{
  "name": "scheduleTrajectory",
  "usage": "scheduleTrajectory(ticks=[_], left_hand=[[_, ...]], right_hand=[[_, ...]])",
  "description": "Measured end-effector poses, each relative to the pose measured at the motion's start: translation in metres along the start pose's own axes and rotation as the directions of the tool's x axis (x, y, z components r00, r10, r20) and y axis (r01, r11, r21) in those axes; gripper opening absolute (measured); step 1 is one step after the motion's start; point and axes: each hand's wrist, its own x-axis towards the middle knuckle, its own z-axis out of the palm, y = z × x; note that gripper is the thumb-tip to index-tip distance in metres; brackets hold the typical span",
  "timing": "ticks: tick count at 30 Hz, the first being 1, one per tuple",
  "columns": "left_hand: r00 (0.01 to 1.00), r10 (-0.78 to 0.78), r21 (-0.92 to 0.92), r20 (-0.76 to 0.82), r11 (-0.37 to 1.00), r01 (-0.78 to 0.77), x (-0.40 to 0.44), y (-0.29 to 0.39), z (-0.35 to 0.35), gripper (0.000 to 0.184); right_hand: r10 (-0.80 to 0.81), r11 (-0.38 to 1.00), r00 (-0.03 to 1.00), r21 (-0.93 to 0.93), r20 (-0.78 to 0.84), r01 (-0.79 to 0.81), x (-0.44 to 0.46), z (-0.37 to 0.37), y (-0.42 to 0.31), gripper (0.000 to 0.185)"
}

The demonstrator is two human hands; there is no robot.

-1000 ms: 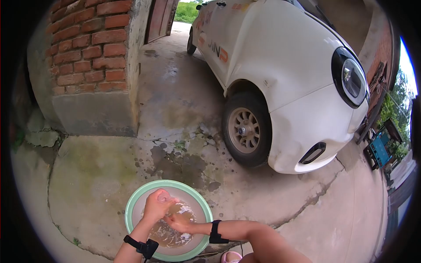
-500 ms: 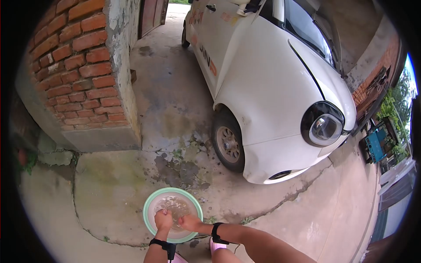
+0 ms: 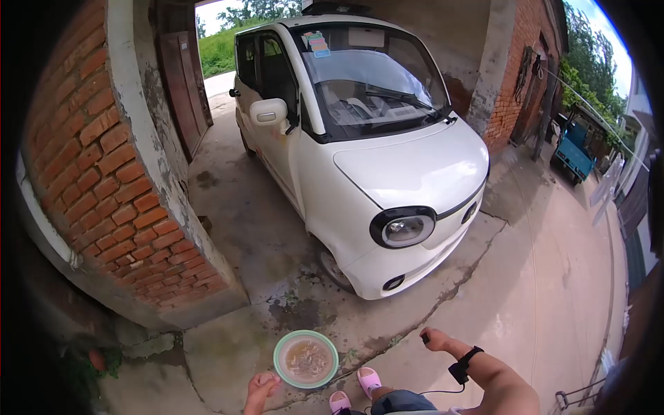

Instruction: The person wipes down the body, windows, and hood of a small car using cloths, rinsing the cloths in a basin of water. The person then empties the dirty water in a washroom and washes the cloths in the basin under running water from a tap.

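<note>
A round basin (image 3: 278, 360) with a pale green rim stands on the concrete, holding cloudy brownish water with bubbles or small bits on its surface. My left hand (image 3: 263, 384) is just outside the basin's lower left rim, its fingers curled closed; anything inside them is hidden. Well to the right of the basin, over the concrete, my right hand (image 3: 437, 339) is closed too. A small dark patch shows at its fingers, too small to name. A black strap with a small box (image 3: 460, 370) and a cable sits around my right wrist.
A white small car (image 3: 408, 173) stands ahead, its front corner just beyond the basin. On the left is a brick wall corner (image 3: 104, 173). My feet in pink slippers (image 3: 369, 377) are beside the basin. A blue cart (image 3: 575, 151) stands far right.
Both hands have come out of the basin and moved apart, the left to its lower left side, the right far to the right. My view has tilted up, showing more of the car.
</note>
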Motion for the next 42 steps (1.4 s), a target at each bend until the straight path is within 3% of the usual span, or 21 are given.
scheduleTrajectory(ticks=[2, 4, 7, 9, 10, 11, 13, 15, 16, 18, 19, 21, 23, 24, 29, 31, 33, 35, 36, 41, 42], left_hand=[[0.998, 0.060, -0.173, 0.034, 0.983, -0.053, -0.031, 0.036, 0.024, 0.022], [0.993, 0.111, -0.242, 0.034, 0.965, -0.099, -0.050, 0.060, 0.045, 0.018], [0.980, 0.167, 0.153, 0.107, 0.971, -0.182, -0.076, 0.096, 0.083, 0.023], [0.902, 0.330, 0.748, 0.278, 0.514, -0.419, -0.087, 0.107, 0.101, 0.030], [0.899, 0.319, 0.754, 0.301, 0.498, -0.429, -0.081, 0.101, 0.100, 0.030], [0.899, 0.205, 0.488, 0.387, 0.782, -0.388, -0.066, 0.090, 0.103, 0.035], [0.852, 0.107, 0.175, 0.512, 0.958, -0.225, -0.060, 0.087, 0.114, 0.040], [0.867, 0.024, 0.080, 0.498, 0.994, -0.073, -0.066, 0.103, 0.125, 0.044], [0.866, -0.001, 0.106, 0.501, 0.993, -0.060, -0.060, 0.100, 0.126, 0.044], [0.757, 0.419, 0.531, 0.501, 0.542, -0.651, -0.039, 0.091, 0.137, 0.046], [0.753, 0.410, 0.536, 0.515, 0.532, -0.656, -0.042, 0.102, 0.148, 0.046], [0.905, 0.121, 0.300, 0.408, 0.918, -0.258, -0.063, 0.116, 0.171, 0.047], [0.883, 0.134, 0.221, 0.450, 0.941, -0.255, -0.080, 0.123, 0.197, 0.047], [0.858, 0.168, 0.123, 0.485, 0.958, -0.257, -0.089, 0.128, 0.213, 0.047], [0.671, 0.345, -0.041, 0.656, 0.904, -0.425, -0.146, 0.132, 0.283, 0.035], [0.607, 0.421, -0.002, 0.673, 0.823, -0.569, -0.169, 0.137, 0.300, 0.039], [0.631, 0.453, 0.076, 0.630, 0.772, -0.631, -0.186, 0.148, 0.310, 0.048], [0.671, 0.354, 0.546, 0.652, 0.395, -0.739, -0.197, 0.163, 0.314, 0.047], [0.576, 0.442, 0.462, 0.688, 0.345, -0.817, -0.194, 0.155, 0.316, 0.037], [0.671, 0.282, 0.592, 0.685, 0.322, -0.739, -0.208, 0.136, 0.339, 0.020], [0.566, 0.445, 0.516, 0.694, 0.241, -0.822, -0.214, 0.137, 0.349, 0.021]], right_hand=[[0.163, 0.863, 0.982, 0.468, 0.096, -0.189, -0.067, -0.056, -0.070, 0.031], [0.027, 0.926, 0.999, 0.378, -0.026, -0.015, -0.118, -0.059, -0.101, 0.024], [-0.164, 0.983, 0.977, 0.057, -0.138, 0.174, -0.202, -0.059, -0.126, 0.017], [0.092, 0.940, 0.989, 0.319, 0.116, -0.125, -0.255, -0.059, -0.092, 0.018], [0.260, 0.941, 0.962, 0.198, 0.088, -0.273, -0.285, -0.049, -0.060, 0.018], [0.395, 0.885, 0.915, -0.232, -0.084, -0.404, -0.321, -0.046, -0.045, 0.019], [0.567, 0.743, 0.763, -0.206, -0.310, -0.636, -0.380, -0.055, -0.028, 0.017], [0.675, 0.674, 0.647, 0.652, -0.354, -0.347, -0.417, -0.077, -0.038, 0.022], [0.625, 0.774, 0.606, 0.486, -0.492, -0.405, -0.423, -0.070, -0.033, 0.021], [0.520, 0.845, 0.581, 0.277, -0.626, -0.458, -0.421, -0.061, -0.031, 0.015], [0.571, 0.820, 0.594, 0.426, -0.567, -0.382, -0.408, -0.066, -0.045, 0.012], [0.550, 0.717, 0.662, 0.694, -0.509, -0.062, -0.376, -0.062, -0.064, 0.008], [0.427, 0.390, 0.784, 0.874, -0.450, 0.290, -0.329, -0.056, -0.097, 0.013], [0.301, 0.548, 0.815, 0.789, -0.496, 0.278, -0.311, -0.060, -0.114, 0.017], [-0.040, 0.359, 0.939, 0.872, -0.341, 0.332, -0.258, -0.073, -0.172, 0.033], [-0.225, 0.753, 0.925, 0.547, -0.307, 0.366, -0.248, -0.069, -0.155, 0.033], [-0.190, 0.672, 0.860, 0.576, -0.473, 0.466, -0.254, -0.072, -0.128, 0.030], [-0.131, 0.750, 0.834, 0.496, -0.535, 0.436, -0.264, -0.086, -0.088, 0.026], [-0.141, 0.749, 0.837, 0.496, -0.529, 0.439, -0.271, -0.090, -0.070, 0.026], [-0.107, 0.829, 0.889, 0.454, -0.446, 0.328, -0.289, -0.098, -0.008, 0.034], [-0.112, 0.825, 0.891, 0.458, -0.440, 0.331, -0.292, -0.104, -0.005, 0.034]])
